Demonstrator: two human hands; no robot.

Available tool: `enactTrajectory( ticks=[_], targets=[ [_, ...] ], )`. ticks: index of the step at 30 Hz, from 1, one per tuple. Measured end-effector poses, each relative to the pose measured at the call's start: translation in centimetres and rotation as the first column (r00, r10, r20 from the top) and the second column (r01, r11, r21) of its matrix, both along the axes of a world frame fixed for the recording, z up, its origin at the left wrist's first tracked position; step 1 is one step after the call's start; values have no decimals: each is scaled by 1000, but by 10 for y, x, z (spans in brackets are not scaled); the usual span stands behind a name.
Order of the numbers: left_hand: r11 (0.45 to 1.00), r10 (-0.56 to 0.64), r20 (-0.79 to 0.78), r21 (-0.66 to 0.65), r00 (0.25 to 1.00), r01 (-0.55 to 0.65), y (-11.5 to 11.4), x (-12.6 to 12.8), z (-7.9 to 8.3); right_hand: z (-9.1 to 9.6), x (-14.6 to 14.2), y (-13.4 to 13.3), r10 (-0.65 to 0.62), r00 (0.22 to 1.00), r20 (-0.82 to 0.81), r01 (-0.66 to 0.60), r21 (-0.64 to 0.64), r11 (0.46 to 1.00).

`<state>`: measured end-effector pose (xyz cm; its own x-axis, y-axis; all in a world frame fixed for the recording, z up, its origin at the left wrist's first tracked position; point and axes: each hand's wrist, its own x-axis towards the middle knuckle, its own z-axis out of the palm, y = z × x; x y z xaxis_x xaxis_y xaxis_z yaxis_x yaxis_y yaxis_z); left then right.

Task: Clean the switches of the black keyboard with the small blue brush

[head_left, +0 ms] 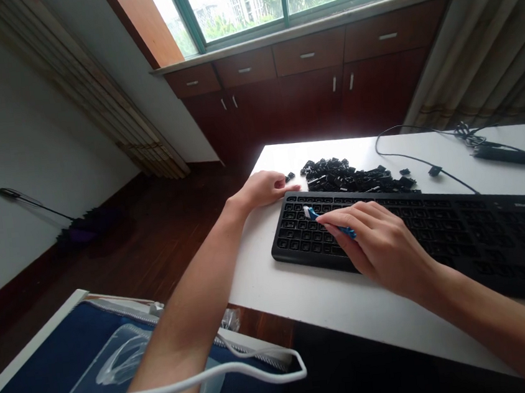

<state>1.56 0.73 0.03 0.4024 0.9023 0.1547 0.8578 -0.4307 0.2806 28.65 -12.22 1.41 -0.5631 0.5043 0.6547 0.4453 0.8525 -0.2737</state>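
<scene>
White cable (pixel 243 368) curves over a blue bag (pixel 72 348) closest to the viewer. Faint writing on the black keyboard (pixel 458 232) is too blurred to read, and its right end is cut off. Right hand (pixel 380 243) pinches a blue tool (pixel 328 222) over the left keys; left hand (pixel 264 189) rests curled on the white table (pixel 301 292), near the loose keycaps (pixel 354 177)

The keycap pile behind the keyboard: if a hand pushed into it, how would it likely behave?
The keycaps look small, loose and heaped, so a push would probably scatter them rather than move the pile whole. A few already lie apart on the table, which suggests they slide easily. They seem light and rigid; single caps would likely be fiddly to pinch.
</scene>
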Motion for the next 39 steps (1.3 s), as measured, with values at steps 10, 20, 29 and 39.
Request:
enactTrajectory(
  ticks=[10,20,29,39],
  targets=[
    [1000,8,-11,0,1000,-8,1,0,-1,1,1,2,-77,997,27,75,76,994],
    [1000,8,-21,-7,1000,-8,1,0,-1,2,5,6,-84,996,42,79,113,991],
    [1000,10,-13,-3,1000,-10,0,1,-1,0,5,4,27,990,-135,-46,-143,989],
    [1000,25,-15,-12,1000,-25,1,1,-1,1,5,2,111,978,-176,-151,-230,961]
  ],
)
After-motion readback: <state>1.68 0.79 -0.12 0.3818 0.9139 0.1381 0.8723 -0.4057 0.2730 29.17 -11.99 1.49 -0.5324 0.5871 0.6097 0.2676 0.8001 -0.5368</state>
